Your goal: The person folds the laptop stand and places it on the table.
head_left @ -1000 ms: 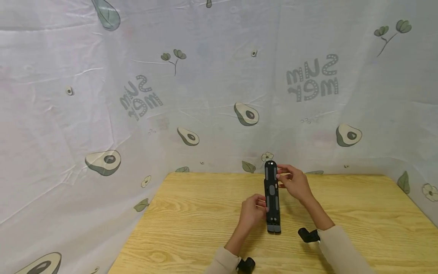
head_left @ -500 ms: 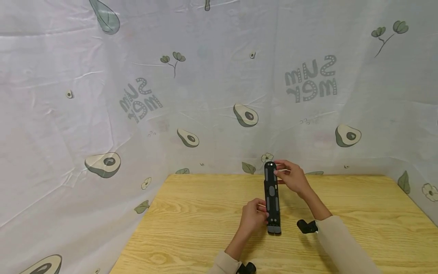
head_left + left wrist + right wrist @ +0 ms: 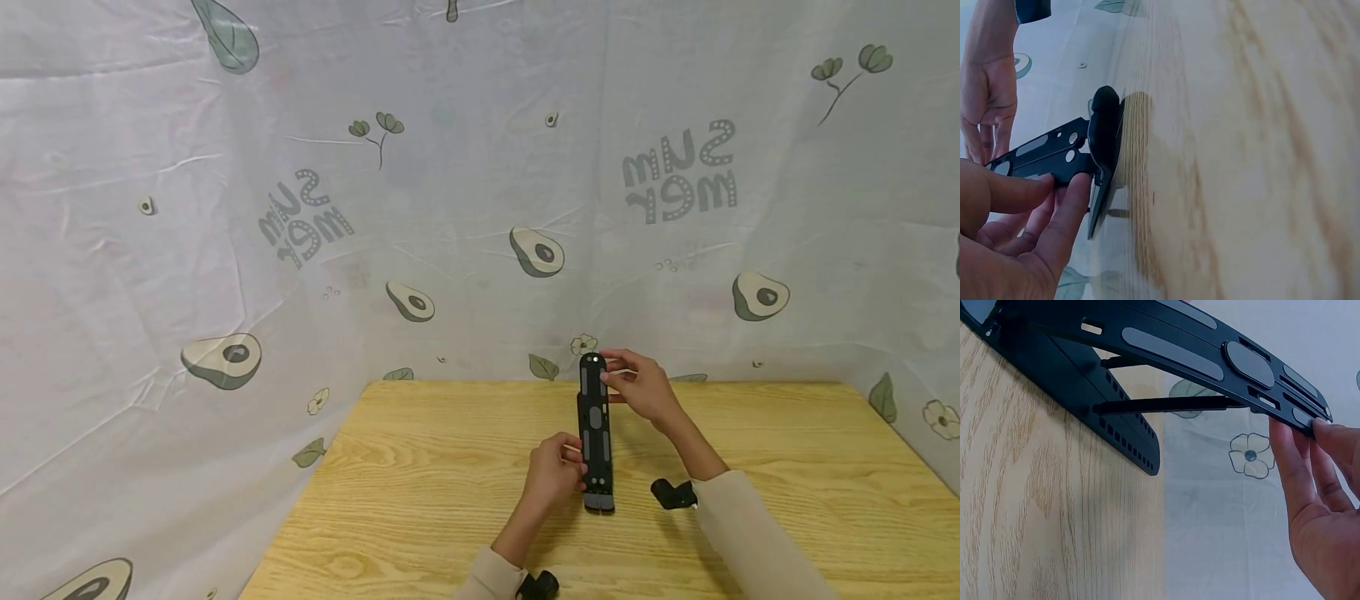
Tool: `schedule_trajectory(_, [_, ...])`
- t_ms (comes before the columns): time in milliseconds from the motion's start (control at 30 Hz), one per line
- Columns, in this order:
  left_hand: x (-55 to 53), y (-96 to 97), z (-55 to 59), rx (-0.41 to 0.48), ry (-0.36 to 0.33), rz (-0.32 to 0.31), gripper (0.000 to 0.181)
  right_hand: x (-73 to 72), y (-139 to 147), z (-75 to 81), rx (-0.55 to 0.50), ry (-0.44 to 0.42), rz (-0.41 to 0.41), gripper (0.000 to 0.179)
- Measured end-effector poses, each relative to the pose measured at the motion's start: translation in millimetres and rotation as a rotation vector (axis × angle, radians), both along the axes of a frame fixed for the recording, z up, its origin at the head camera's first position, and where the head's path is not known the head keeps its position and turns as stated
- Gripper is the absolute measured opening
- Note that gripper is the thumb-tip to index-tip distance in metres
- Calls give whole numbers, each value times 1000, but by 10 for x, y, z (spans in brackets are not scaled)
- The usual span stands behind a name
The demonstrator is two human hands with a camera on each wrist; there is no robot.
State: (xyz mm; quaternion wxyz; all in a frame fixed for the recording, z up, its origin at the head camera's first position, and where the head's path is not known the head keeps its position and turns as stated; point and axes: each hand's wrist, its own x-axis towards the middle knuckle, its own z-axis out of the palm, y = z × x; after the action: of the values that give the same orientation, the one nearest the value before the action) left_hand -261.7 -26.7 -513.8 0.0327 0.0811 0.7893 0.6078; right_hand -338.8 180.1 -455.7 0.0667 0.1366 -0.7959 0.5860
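A black folding laptop stand point(image 3: 595, 442) with grey pads stands on the table, its long axis pointing away from me. In the right wrist view the stand's upper plate point(image 3: 1172, 353) slopes up from the slotted base point(image 3: 1129, 440), with support struts point(image 3: 1166, 405) between them. My right hand point(image 3: 641, 390) pinches the raised far end between thumb and fingers. Near the front end, my left hand point(image 3: 553, 471) pinches the plate's left edge. In the left wrist view the stand's front lip point(image 3: 1105, 125) shows close to the left thumb and fingertips.
The wooden table point(image 3: 420, 483) runs back to a pale curtain point(image 3: 465, 192) printed with avocados and leaves. A black wrist device point(image 3: 673, 494) sits at the right sleeve, another wrist device point(image 3: 538, 585) at the left.
My right hand has shifted slightly up toward the stand's far tip. My left hand has slid a little nearer the front end. The stand has hardly moved.
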Motion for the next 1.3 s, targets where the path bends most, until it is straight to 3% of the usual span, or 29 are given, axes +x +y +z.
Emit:
schedule_trajectory(500, [-81,-31,-21,1,-30,-12,29,73,38,19,-29,-20,-19,48])
schedule_trajectory(1300, [-184,-120,34,-38,-48,-64,31,176,119,9,-110,-70,-33,49])
